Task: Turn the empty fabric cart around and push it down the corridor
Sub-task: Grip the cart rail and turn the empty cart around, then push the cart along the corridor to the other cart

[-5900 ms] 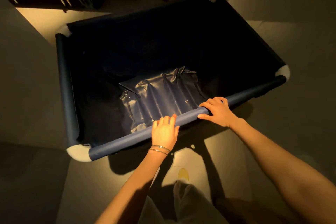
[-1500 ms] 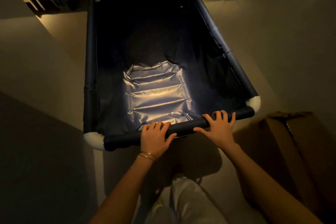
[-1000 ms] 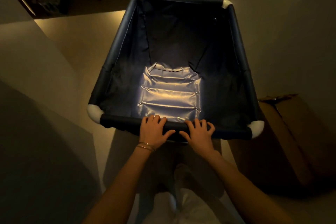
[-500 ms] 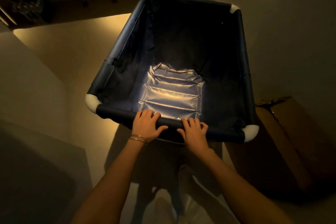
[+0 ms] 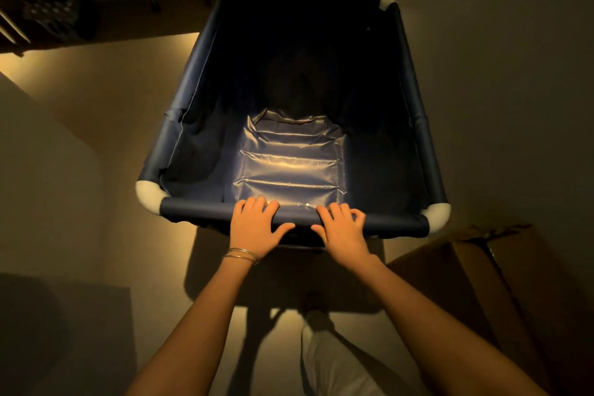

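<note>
Head cam: 1 fabric cart [image 5: 193, 80], 2 hands on near rail: left hand [image 5: 255, 228], right hand [image 5: 344, 231].

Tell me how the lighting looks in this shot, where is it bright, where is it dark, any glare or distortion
Head view: dim, warm light overall. Glare streaks the shiny liner at the cart bottom; the far inside wall is nearly black. The left hand and right hand on the near rail are well lit, casting a shadow onto the floor below. The wide lens bends the edges.
</note>
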The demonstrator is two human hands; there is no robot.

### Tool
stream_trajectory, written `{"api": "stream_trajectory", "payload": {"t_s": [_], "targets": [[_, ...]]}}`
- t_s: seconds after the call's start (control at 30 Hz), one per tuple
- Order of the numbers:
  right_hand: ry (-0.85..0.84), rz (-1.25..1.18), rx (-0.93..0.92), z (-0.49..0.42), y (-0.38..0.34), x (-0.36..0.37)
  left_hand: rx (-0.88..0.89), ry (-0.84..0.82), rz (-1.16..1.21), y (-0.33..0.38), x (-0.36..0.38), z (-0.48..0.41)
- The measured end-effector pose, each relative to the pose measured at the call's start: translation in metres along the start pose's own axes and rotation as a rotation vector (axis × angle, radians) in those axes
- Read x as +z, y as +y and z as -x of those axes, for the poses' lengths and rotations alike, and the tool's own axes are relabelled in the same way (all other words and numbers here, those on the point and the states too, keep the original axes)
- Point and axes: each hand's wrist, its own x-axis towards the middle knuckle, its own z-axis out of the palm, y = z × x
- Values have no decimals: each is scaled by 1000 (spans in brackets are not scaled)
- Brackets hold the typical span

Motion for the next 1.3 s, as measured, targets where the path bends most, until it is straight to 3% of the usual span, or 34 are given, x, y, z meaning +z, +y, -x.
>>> {"api": "stream_trajectory", "payload": {"t_s": [0.37, 0.6, 1.3], "targets": [[-29, 9, -180, -150, 75, -9, -168, 7, -26, 2, 18, -131], [-153, 37, -175, -248, 106, -18, -250, -49, -30, -15, 27, -212], [-191, 28, -441, -567, 132, -20, -486, -56, 38, -118, 40, -456]]}}
